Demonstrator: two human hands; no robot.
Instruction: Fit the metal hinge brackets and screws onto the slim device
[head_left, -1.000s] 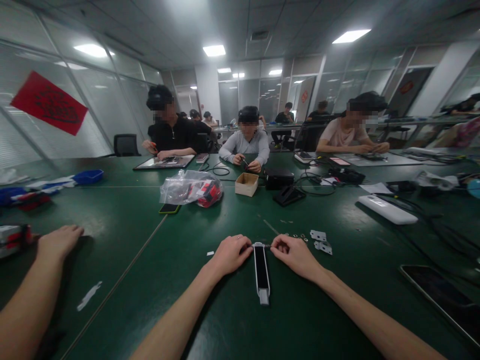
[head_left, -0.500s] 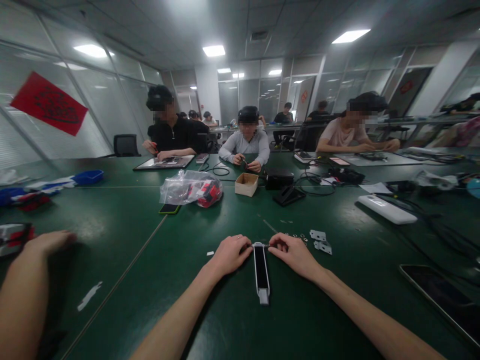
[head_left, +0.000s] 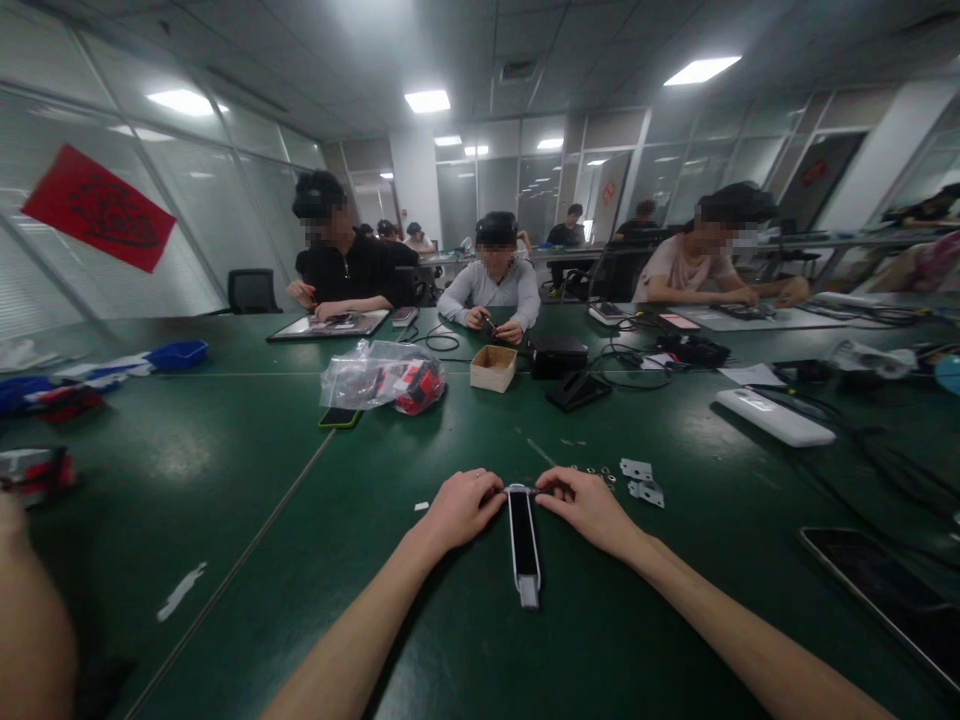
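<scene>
Glass-walled and lit from the ceiling, the room holds a long green table (head_left: 315, 560) with people seated beyond the fingers. Directly past them stands an open cardboard box (head_left: 493, 382); its contents cannot be made out. Further left, a clear plastic bag (head_left: 349, 378) holds red parts (head_left: 420, 387), and far left of the fingers is a blue tray (head_left: 177, 357).

Between the two hands lies a slim white-framed black bar (head_left: 524, 540), flat on the table, its grey end block (head_left: 529, 592) pointing toward the wearer. Left hand (head_left: 459, 508): fingers pinched at the bar's far-left corner. Right hand (head_left: 589, 505): fingertips drawn together on a thin dark rod (head_left: 534, 491) at the opposite side.

Just past the right fingers are small rings (head_left: 604, 472) and metal plates (head_left: 637, 470). Green tabletop stretches from the left fingers to a seam (head_left: 247, 555); beyond it a neighbour's forearm (head_left: 34, 620) enters.
</scene>
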